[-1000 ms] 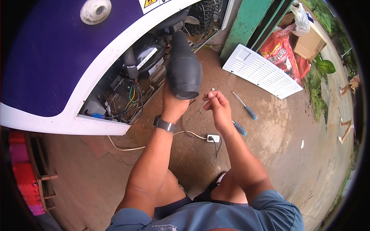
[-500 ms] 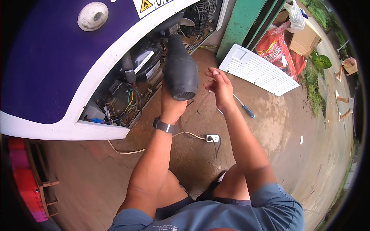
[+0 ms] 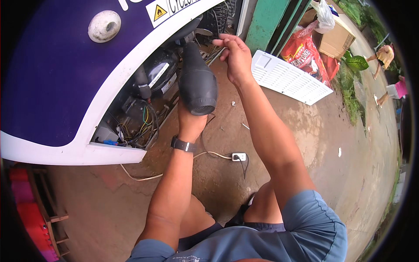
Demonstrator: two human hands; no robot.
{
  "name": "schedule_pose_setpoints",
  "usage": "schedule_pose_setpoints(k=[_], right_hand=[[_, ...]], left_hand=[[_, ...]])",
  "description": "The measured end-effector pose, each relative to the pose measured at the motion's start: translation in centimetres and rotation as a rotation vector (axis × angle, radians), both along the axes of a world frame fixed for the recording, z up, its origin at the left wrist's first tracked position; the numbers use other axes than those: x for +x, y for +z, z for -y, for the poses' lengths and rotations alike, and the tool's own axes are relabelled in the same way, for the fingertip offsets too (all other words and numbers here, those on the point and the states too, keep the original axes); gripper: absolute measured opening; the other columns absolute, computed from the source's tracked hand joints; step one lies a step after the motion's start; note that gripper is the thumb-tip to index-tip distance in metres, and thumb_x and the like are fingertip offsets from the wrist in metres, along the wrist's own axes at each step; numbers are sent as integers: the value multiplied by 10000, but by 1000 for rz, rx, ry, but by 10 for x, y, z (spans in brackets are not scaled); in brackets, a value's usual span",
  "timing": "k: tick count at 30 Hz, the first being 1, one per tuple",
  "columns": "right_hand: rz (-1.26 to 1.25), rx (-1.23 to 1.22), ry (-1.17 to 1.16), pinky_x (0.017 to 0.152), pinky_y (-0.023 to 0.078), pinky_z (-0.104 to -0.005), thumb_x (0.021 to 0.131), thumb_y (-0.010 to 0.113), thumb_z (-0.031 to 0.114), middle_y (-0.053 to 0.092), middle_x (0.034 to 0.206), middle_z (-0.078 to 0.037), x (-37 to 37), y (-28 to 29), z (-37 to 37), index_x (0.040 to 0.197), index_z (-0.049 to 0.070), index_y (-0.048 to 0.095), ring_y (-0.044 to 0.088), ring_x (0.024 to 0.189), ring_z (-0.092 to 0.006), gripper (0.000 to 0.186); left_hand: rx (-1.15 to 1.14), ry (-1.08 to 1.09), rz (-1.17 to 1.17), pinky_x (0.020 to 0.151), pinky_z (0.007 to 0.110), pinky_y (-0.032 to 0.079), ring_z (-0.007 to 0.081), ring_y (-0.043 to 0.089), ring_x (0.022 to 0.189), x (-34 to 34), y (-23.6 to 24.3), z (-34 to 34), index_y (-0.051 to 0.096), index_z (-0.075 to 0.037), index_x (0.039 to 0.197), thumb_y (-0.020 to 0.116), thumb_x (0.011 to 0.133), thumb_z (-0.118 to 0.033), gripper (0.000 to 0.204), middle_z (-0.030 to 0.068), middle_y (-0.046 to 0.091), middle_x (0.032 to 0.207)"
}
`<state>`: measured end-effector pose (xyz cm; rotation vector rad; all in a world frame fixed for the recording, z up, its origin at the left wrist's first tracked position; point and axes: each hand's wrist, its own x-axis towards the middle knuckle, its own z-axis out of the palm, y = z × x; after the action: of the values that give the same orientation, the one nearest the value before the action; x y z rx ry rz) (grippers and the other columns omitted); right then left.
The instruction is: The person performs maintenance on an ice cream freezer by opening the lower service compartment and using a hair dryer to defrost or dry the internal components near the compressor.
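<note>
My left hand (image 3: 190, 123), a watch at the wrist, grips a black hair dryer (image 3: 196, 83) from below, its nozzle pointing into the open machinery compartment of a purple-and-white machine (image 3: 65, 87). Inside are a black compressor (image 3: 159, 65), an insulated pipe, wires and coils. My right hand (image 3: 235, 56) is raised just right of the nozzle at the compartment's edge, fingers loosely bent and apart, holding nothing visible. A dark cord hangs from the dryer toward a white socket strip (image 3: 238, 156) on the wet concrete floor.
A white vented panel (image 3: 291, 81) leans by a green post (image 3: 264, 26), beside red bags (image 3: 301, 52) and a cardboard box (image 3: 334, 39). A screwdriver shaft (image 3: 245, 125) lies partly behind my right arm. Two people (image 3: 393, 89) walk at far right. Red-pink objects (image 3: 26, 205) sit left.
My right hand has moved up and toward the compartment, past the dryer's body. The dryer has shifted slightly left in view. The people at far right have moved.
</note>
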<state>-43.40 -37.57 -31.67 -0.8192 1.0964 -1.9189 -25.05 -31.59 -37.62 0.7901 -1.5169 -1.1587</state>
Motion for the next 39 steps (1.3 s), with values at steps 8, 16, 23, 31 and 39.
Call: schedule_pose_setpoints(k=[8,16,23,31,39], right_hand=[[4,307,47,690,469,-239,1017,533,127,699,996,-42,18,-75,-141,1152,42,661,549,698,-76,204],[-52,336,160,720,482,-264,1034,536,157,672,992,-27,34,-99,-148,1137,39,654,569,733,-96,195],[-30,368,141,722,484,-265,1035,536,162,664,986,-21,26,-104,-151,1137,41,651,574,738,-99,196],[-7,369,132,740,478,-266,1037,536,181,676,992,-27,20,-104,-152,1137,49,660,579,741,-98,207],[-24,382,118,703,468,-259,1030,532,179,667,968,-10,19,-105,-148,1111,56,657,567,729,-89,193]], left_hand=[[-29,8,5,920,333,508,176,628,1052,-8,-7,0,597,-32,1246,731,857,-47,412,74,668,1180],[-19,-39,131,996,393,488,278,617,1206,-16,-14,-5,410,-39,1437,833,779,-205,800,154,626,1319],[-133,15,174,963,395,506,276,641,1149,-13,-12,-6,454,-40,1389,822,781,-153,719,138,652,1263],[-91,28,157,932,375,519,243,658,1085,-8,-11,-2,529,-37,1292,794,796,-88,565,111,674,1201],[-149,78,143,943,343,496,203,626,1085,1,-11,-3,613,-17,1254,690,880,-28,383,87,663,1213]])
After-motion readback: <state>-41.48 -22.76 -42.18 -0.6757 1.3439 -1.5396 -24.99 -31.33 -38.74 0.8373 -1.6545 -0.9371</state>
